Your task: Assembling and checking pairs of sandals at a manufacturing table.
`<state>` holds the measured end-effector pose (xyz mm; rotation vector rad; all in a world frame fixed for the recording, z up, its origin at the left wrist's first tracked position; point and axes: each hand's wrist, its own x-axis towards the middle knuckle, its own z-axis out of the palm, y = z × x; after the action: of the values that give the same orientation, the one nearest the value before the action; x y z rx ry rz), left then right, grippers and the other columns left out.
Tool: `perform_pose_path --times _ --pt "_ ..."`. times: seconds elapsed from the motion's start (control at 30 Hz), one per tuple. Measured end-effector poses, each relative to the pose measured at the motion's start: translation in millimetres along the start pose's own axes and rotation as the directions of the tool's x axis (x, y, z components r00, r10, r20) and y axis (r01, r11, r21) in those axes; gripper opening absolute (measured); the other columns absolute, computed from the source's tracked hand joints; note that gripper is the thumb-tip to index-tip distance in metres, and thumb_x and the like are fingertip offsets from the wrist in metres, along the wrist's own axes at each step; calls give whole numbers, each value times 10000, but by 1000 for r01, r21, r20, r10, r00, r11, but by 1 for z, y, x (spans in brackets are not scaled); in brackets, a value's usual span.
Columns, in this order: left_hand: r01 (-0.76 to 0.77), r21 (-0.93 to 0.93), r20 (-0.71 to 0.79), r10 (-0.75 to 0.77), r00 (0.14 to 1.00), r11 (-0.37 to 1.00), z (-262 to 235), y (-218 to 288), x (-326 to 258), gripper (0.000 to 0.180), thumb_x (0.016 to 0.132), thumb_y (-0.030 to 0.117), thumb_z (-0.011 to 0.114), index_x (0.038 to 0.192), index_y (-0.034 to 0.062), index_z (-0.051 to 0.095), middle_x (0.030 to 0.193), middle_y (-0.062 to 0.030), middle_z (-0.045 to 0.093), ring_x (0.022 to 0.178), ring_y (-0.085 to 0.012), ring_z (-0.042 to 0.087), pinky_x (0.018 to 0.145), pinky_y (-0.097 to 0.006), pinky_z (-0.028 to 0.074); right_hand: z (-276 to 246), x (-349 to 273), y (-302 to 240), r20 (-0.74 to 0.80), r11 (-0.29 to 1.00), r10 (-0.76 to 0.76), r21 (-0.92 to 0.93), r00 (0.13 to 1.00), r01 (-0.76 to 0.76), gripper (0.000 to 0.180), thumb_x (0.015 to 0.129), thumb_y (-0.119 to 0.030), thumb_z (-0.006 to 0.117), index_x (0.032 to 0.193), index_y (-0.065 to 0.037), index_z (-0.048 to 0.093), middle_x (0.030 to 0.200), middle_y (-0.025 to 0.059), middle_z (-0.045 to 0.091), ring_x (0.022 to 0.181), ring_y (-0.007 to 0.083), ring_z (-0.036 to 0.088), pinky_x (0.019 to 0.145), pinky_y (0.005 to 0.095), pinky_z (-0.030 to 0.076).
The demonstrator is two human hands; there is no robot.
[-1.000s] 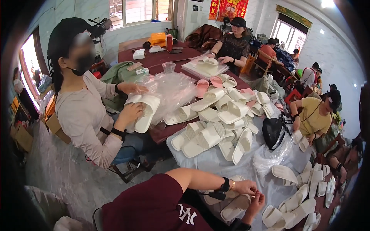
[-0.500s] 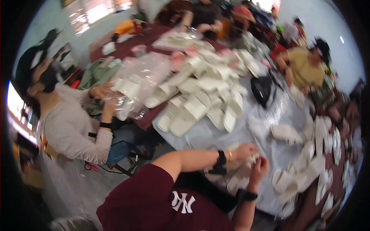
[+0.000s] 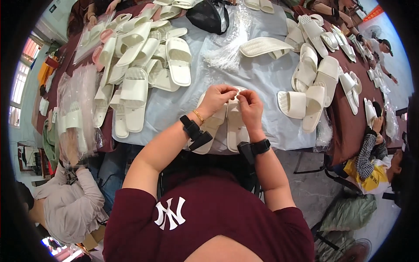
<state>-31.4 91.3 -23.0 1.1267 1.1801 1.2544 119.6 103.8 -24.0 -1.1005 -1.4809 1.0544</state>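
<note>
A pair of cream slippers stands side by side at the table's near edge, the left slipper [image 3: 213, 124] and the right slipper [image 3: 235, 126] lying under my hands. Over their far ends, my left hand [image 3: 214, 102] pinches with thumb and forefinger. Close by it, my right hand [image 3: 252, 111] pinches too, fingertips almost meeting the left's. Whatever sits between the fingertips is too small to make out. Beyond my hands lies a bundle of thin white plastic strands [image 3: 227, 54].
Slippers are heaped at left [image 3: 135, 89] and right [image 3: 315, 105]; a single sole-up slipper [image 3: 264, 47] lies beyond. A black bag [image 3: 207, 16] rests at the far side. On the left, a co-worker [image 3: 70, 201] handles bagged slippers [image 3: 75, 122]. Another person [image 3: 375, 170] works at right.
My view has swung round and levelled, bringing the slipper pair to the middle. Both hands stay close together over the pair. The co-worker at left still handles bagged slippers.
</note>
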Motion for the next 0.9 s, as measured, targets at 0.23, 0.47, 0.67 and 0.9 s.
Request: perform_pose_path --times 0.23,0.47,0.67,0.9 --pt "9 1 21 -9 1000 1000 -4 -3 -1 171 866 138 623 971 19 687 793 -3 651 668 -43 544 572 -191 432 4 0 9 16 995 25 100 1000 -26 125 828 -32 610 947 1 595 770 33 636 691 80 570 627 234 476" --pt "14 66 56 -18 998 998 -4 0 5 161 861 131 627 956 16 688 796 -9 656 694 -52 571 594 -194 447 1 6 9 34 995 32 98 999 -35 146 827 -29 605 969 4 592 776 35 632 684 79 569 624 231 471" --pt "0 79 80 -6 997 997 -9 -2 7 152 841 114 632 929 3 685 790 -25 659 709 -69 585 623 -213 462 0 6 -3 72 989 71 124 995 -79 174 831 -16 599 998 13 561 753 28 611 656 69 544 570 213 431" --pt "57 46 131 -63 989 997 -5 -5 4 164 849 132 625 945 13 684 786 -29 657 691 -83 586 627 -217 464 -6 2 -1 71 980 122 146 990 -132 183 828 5 581 1008 6 549 757 28 608 653 63 539 561 210 424"
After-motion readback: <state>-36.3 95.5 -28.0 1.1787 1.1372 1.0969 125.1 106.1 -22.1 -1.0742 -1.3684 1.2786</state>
